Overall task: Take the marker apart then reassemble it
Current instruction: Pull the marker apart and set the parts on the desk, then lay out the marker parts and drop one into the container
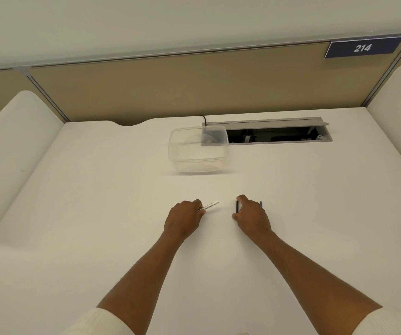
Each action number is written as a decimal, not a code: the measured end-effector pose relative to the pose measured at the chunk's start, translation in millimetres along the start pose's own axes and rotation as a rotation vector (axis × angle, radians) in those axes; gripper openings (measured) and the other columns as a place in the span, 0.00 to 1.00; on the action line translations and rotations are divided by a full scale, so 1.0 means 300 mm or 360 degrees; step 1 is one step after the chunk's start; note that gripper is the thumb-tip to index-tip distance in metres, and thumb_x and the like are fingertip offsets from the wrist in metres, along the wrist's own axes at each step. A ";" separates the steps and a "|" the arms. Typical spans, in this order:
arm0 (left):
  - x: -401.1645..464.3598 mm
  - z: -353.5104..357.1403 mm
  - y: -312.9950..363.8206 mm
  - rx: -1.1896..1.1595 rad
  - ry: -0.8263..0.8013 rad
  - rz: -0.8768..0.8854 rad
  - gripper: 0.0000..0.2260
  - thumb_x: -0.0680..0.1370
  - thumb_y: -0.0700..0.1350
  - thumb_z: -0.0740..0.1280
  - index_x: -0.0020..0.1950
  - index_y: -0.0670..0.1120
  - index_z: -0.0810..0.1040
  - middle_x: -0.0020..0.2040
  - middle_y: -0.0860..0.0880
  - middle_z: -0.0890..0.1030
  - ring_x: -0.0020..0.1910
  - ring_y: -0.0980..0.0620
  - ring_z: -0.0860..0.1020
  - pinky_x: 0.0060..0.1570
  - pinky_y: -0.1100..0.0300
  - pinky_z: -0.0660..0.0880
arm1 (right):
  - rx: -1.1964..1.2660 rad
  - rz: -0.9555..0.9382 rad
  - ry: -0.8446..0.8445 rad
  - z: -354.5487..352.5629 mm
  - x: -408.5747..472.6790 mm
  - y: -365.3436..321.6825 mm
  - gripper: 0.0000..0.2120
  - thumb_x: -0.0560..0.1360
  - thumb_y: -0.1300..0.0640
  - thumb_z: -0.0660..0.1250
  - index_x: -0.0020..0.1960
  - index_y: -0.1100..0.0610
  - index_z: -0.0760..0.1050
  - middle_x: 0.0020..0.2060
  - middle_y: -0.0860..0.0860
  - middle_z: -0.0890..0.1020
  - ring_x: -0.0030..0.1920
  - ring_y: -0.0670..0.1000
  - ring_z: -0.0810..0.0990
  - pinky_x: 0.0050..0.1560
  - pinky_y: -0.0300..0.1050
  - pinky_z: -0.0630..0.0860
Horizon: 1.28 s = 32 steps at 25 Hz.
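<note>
The marker lies in pieces on the white desk. My left hand is closed around the white marker barrel, whose open end pokes out up and to the right. My right hand pinches a thin dark rod-like piece between thumb and forefinger, held upright just left of the hand. A small dark blue piece shows just behind the right hand's knuckles; whether it lies on the desk or is held I cannot tell. The two hands are about a hand's width apart.
A clear plastic container stands behind the hands. To its right is an open cable tray set into the desk, with a black cable at its left end. White side dividers and a tan back panel with a "214" sign enclose the desk.
</note>
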<state>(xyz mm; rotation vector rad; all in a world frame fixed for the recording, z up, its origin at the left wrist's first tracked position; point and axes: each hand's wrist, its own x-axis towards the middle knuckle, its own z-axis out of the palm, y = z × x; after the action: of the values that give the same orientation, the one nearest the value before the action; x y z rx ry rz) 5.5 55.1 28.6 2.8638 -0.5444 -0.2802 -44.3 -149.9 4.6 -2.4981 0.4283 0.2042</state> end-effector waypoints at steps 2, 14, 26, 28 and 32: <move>0.001 0.000 0.002 0.0006 0.0001 0.0001 0.09 0.81 0.51 0.60 0.49 0.48 0.74 0.42 0.47 0.80 0.39 0.43 0.77 0.37 0.54 0.71 | 0.0010 -0.0002 0.0002 -0.002 0.001 0.000 0.15 0.72 0.57 0.67 0.58 0.55 0.70 0.41 0.52 0.78 0.41 0.56 0.74 0.47 0.50 0.75; 0.002 -0.005 0.004 -0.0013 -0.0012 0.0021 0.08 0.81 0.51 0.60 0.49 0.49 0.75 0.41 0.48 0.80 0.40 0.44 0.77 0.36 0.55 0.69 | 0.0207 -0.0139 0.0078 -0.005 -0.016 -0.001 0.21 0.75 0.55 0.68 0.67 0.53 0.70 0.54 0.49 0.76 0.54 0.51 0.75 0.54 0.47 0.71; 0.005 -0.003 0.009 -0.0107 0.0262 0.0350 0.11 0.80 0.47 0.63 0.62 0.54 0.76 0.64 0.55 0.77 0.63 0.53 0.75 0.54 0.57 0.74 | 0.0196 -0.0297 -0.0372 -0.015 -0.006 -0.136 0.08 0.76 0.62 0.58 0.43 0.53 0.75 0.40 0.51 0.85 0.40 0.53 0.81 0.40 0.47 0.76; -0.017 0.006 0.009 -0.0180 0.0375 0.0269 0.25 0.80 0.47 0.63 0.76 0.52 0.61 0.78 0.55 0.59 0.74 0.60 0.60 0.68 0.61 0.63 | 0.0292 -0.0135 -0.0304 -0.013 0.001 -0.146 0.07 0.79 0.57 0.57 0.45 0.54 0.73 0.39 0.50 0.86 0.40 0.54 0.81 0.42 0.50 0.78; -0.037 0.031 -0.009 -0.0299 0.0244 0.0039 0.33 0.81 0.51 0.61 0.80 0.51 0.46 0.80 0.55 0.46 0.78 0.57 0.49 0.73 0.60 0.55 | 0.0950 0.0181 -0.0254 -0.018 0.009 -0.154 0.07 0.81 0.56 0.57 0.47 0.56 0.72 0.40 0.51 0.86 0.36 0.51 0.81 0.38 0.45 0.77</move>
<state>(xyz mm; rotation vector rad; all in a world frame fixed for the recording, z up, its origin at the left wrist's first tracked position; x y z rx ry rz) -5.9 60.0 20.6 2.6668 -0.4949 -0.1002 -25.5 -117.8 32.9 -1.8616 0.4823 0.2727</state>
